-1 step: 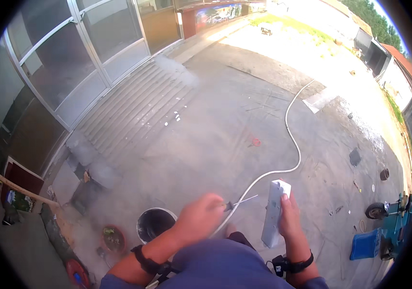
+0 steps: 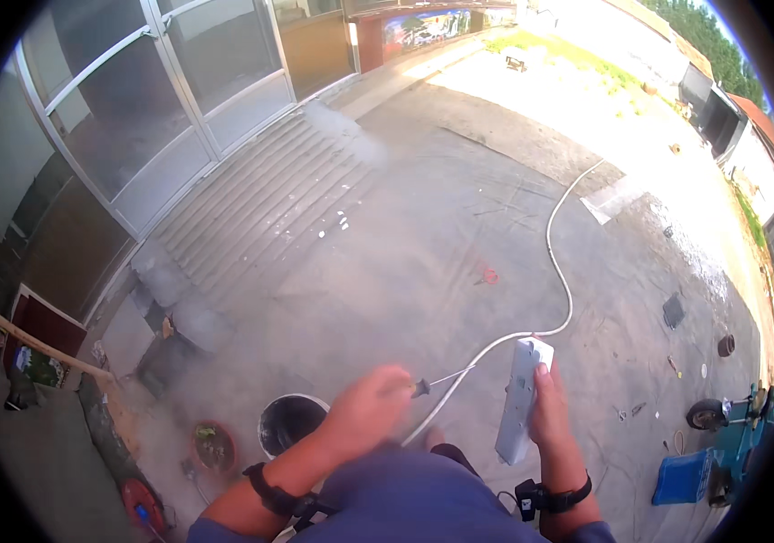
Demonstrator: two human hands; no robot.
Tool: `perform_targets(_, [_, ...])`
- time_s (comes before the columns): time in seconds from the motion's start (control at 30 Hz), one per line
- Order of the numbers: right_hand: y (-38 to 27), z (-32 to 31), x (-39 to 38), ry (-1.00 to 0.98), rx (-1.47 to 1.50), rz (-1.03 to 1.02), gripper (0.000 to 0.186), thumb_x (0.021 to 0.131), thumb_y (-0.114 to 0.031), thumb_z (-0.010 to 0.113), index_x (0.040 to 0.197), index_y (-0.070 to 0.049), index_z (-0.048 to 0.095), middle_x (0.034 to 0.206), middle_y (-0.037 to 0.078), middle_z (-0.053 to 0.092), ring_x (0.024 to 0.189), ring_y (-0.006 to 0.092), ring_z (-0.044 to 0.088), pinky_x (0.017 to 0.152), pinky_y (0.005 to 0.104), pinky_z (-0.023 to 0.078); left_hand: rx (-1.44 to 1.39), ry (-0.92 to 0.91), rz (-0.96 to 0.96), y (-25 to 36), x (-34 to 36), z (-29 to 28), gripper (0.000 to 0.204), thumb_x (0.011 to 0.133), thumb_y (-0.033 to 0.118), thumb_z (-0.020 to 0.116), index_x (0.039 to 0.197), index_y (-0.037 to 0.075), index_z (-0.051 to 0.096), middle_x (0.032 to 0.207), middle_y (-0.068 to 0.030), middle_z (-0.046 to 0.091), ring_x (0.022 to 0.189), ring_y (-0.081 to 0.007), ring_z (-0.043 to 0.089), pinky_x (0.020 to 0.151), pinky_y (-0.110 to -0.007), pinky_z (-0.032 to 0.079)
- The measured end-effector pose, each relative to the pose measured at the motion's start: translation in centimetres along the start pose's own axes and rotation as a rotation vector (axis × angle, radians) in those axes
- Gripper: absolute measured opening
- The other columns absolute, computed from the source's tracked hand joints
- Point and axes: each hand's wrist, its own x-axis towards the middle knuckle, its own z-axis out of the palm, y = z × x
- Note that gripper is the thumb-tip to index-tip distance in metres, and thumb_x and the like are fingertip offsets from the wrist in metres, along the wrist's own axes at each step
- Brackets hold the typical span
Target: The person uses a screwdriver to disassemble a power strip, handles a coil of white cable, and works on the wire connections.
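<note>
I count one screwdriver [image 2: 420, 389], one white box [image 2: 516, 403], one hose [image 2: 570, 303], one bucket [image 2: 289, 425] and one blue bin [image 2: 682, 479]. My left hand [image 2: 373, 403], slightly blurred, closes around the screwdriver's handle, shaft pointing right, its tip short of the box. My right hand [image 2: 546, 407] grips the box along its right side, thumb up near the top, long face turned left. The bucket's rim sits just beside my left forearm; grey ground [image 2: 387, 290] spreads ahead to the ribbed steps [image 2: 265, 204], crossed by the hose.
</note>
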Motion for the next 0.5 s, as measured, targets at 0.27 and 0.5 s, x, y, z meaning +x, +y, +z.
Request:
perform_targets(0.27, [-2.2,6.0,25.7,-0.259,0.140,0.070,0.058,0.100,-0.046,0.044,0.139,-0.004,0.044,0.109,0.011,0.056,0.090,0.0192,0.058,0.078,0.0361,0.049,-0.697,0.653,-0.165,-11.0,12.2,-14.9,0.024,0.095,0.007,0.058,0.119,0.007,0.055,0.090,-0.0064,0.062,0.079,-0.0174,0.064,0.066,-0.031,0.050])
perform_targets(0.5, [-3.0,13.5,46.4,-0.264,0.132,0.153,0.062,0.097,-0.054,0.047,0.135,-0.005,0.045,0.098,0.011,0.059,0.084,0.0222,0.062,0.071,0.0381,0.052,-0.711,0.622,-0.342,-16.4,27.4,-24.9,0.013,0.088,0.003,0.067,0.095,0.008,0.058,0.075,-0.0047,0.059,0.072,-0.0173,0.062,0.065,-0.032,0.049])
